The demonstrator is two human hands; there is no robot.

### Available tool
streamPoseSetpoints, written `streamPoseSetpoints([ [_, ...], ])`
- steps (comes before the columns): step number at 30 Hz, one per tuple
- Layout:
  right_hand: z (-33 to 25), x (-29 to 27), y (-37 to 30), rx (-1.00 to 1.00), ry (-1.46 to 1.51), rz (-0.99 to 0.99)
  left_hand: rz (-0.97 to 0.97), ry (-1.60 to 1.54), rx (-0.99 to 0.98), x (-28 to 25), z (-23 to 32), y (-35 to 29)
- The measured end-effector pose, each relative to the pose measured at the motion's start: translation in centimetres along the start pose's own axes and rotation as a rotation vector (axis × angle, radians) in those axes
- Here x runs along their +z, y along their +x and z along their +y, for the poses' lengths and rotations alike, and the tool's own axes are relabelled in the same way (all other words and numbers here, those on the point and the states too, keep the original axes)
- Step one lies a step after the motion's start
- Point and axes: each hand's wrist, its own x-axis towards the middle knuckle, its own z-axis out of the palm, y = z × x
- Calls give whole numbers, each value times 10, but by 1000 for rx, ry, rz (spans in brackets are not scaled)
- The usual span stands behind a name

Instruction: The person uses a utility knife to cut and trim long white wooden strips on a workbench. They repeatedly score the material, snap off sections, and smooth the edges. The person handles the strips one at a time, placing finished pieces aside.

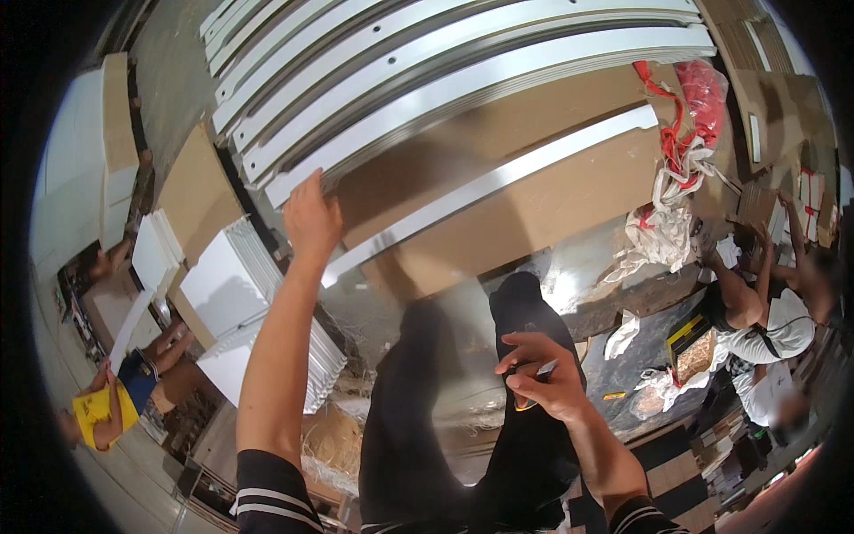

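My left hand (313, 218) reaches to the near-left end of a stack of long white boards (498, 76). Its fingers are stretched out against the stack's end, with the thumb apart. Over my right thigh, my right hand (547, 381) is closed around a slim dark tool (522, 402) with a pale tip and a yellow-orange edge; the fingers hide most of it, so its kind is unclear. One single long white board (498, 182) lies apart on brown sheets (534, 209), between the stack and my legs.
More rows of white boards (382, 36) lie beyond. White panels (227, 276) stand stacked at left, near a person in a yellow shirt (107, 414). Red plastic wrap (703, 98) and white sacking (663, 231) lie at right. Two people sit beside an open box (694, 351).
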Motion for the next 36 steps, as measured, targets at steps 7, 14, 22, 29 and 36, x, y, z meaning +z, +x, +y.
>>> streamPoseSetpoints([
  [7, 27, 1, 30, 143, 12, 115, -185, 57, 59, 43, -20, 79],
  [14, 33, -16, 41, 78, 59, 138, -137, 287, 178, 61, -24, 90],
  [22, 14, 15, 18, 69, 79, 175, 66, -21, 710, 33, -73, 73],
  [29, -24, 45, -51, -61, 8, 181, -231, 28, 310, -51, -30, 47],
  [36, -63, 96, -180, -298, -98, 442, -161, 19, 424, -166, -33, -22],
])
